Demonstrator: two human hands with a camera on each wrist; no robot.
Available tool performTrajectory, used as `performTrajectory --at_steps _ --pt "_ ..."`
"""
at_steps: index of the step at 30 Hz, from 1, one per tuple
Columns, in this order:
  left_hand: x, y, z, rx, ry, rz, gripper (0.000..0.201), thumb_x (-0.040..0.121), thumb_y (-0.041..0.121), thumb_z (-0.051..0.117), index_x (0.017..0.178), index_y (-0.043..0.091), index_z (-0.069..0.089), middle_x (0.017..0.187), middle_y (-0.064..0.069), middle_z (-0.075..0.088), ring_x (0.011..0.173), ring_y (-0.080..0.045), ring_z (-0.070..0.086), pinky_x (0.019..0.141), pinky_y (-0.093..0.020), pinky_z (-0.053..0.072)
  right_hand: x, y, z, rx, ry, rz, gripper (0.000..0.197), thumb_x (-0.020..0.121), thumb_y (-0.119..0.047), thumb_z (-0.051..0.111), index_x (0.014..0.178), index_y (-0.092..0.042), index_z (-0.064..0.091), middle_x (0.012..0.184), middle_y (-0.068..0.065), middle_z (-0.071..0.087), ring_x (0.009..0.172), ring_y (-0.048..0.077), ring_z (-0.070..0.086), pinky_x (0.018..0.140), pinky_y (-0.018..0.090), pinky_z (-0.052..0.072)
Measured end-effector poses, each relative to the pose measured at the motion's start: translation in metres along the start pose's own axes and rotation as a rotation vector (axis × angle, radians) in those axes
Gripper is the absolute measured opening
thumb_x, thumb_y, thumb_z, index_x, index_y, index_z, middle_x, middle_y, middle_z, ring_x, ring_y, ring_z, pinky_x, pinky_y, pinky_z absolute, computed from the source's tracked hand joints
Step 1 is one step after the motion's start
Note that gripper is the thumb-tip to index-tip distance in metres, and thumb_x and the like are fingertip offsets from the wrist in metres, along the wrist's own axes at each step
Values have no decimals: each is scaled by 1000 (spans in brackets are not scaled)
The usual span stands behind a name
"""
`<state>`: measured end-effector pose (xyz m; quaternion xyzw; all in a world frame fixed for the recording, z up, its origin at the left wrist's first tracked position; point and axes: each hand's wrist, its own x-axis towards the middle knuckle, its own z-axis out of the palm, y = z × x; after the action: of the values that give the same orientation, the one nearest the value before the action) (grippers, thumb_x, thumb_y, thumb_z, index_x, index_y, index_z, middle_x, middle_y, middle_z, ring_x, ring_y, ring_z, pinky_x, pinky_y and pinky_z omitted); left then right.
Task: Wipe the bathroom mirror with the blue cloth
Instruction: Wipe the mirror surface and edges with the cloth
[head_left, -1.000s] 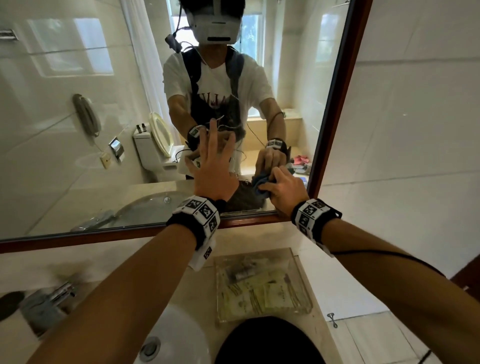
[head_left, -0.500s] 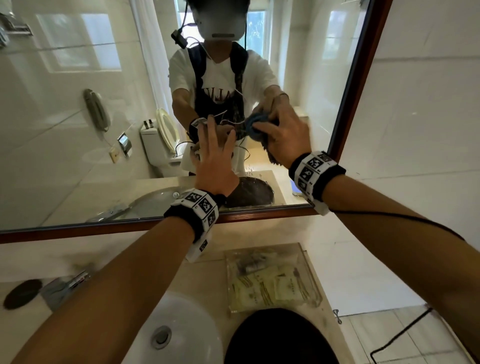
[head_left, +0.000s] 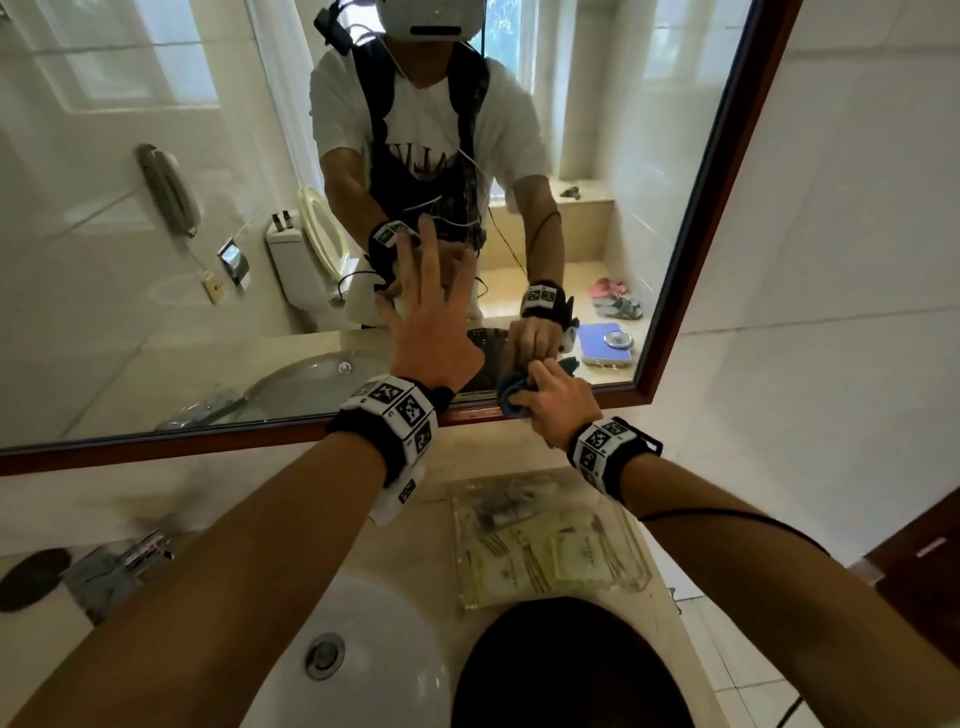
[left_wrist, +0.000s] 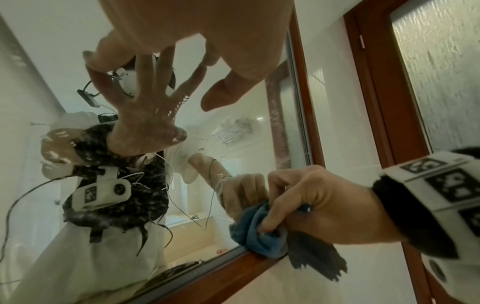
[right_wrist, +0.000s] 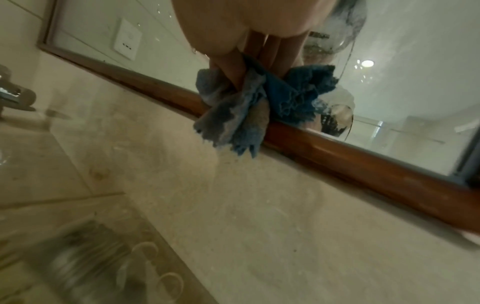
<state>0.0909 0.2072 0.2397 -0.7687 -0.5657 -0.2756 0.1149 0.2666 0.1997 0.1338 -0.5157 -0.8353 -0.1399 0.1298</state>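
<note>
Right hand (head_left: 556, 402): fingers bunched round crumpled blue microfibre cloth (head_left: 511, 397), at lower edge of wood-framed wall mirror (head_left: 156, 260) | Left hand (head_left: 434, 332): fingers spread flat on glass, holding nothing | Risk: bare palm likely smears glass; bunched cloth may catch the frame, missing the edge strip.

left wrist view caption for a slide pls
Right hand presses blue cloth to mirror's lower frame.

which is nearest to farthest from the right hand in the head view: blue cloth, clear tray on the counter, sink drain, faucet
1. The blue cloth, gripped in the right hand at the mirror's bottom edge.
2. The clear tray, on the counter just below that hand.
3. The sink drain, lower left in the basin.
4. The faucet, far left on the counter.
</note>
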Motion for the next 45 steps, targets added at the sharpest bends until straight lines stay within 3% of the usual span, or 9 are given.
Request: performTrajectory --at_steps 6,13,19,26,30,35,38,42,45 --pt "-2 6 -1 15 -12 -26 100 63 8 65 147 29 16 157 -12 -21 142 -37 -18 102 -74 16 7 17 -38 30 228 18 28 60 -19 89 85 -16 77 81 9 55 75 30 58 51 23 36" --pt "-4 24 7 62 69 -92 99 63 12 65 148 20 16 158 -16 -8 144 -40 -5 102 -71 22 44 57 -126 15 648 80 18 74 -18 79 92 -18 77 86 13 60 79 33 60 56 28 45" --pt "-4 35 19 51 73 -70 104 61 11 65 150 23 11 158 -18 -7 144 -41 -5 103 -72 20 36 60 -109 45 606 59 16 74 -20 79 91 -19 77 85 12 59 82 33 60 54 32 47" --pt "-8 34 34 126 24 -29 107 60 12 66 150 21 9 157 -20 -11 142 -44 -8 100 -75 20 -14 48 -21 49 187 71 26 59 -20 90 81 -16 77 82 11 56 78 32 59 50 26 38" --pt "-8 33 36 146 18 -26 110 59 13 68 151 22 7 157 -20 -12 142 -45 -9 100 -75 20 -25 46 -5 60 75 89 26 57 -17 91 78 -16 77 83 11 56 78 32 59 52 30 47" --pt "-8 31 34 121 8 -26 110 61 11 69 151 24 7 157 -18 -14 142 -43 -12 101 -75 19 -19 61 -30 78 149 129 26 63 -20 89 85 -16 76 86 10 56 79 30 57 59 26 43" --pt "-9 34 34 137 10 -29 111 61 15 71 151 23 7 157 -19 -12 142 -44 -10 100 -75 20 -15 72 -68 57 310 168 27 62 -16 89 85 -13 75 86 13 58 77 32 59 62 23 40" --pt "-9 43 35 117 22 -61 108 61 14 68 150 22 8 157 -22 -10 142 -46 -9 100 -73 23 -2 87 -117 67 533 217 23 64 -9 87 84 -11 75 86 18 60 77 37 62 58 32 51" --pt "-11 55 37 89 25 -35 100 65 13 65 149 24 12 156 -25 -8 142 -45 -8 99 -72 27 13 96 -139 36 620 249 18 72 -24 82 87 -20 74 88 12 61 80 29 61 58 24 39"
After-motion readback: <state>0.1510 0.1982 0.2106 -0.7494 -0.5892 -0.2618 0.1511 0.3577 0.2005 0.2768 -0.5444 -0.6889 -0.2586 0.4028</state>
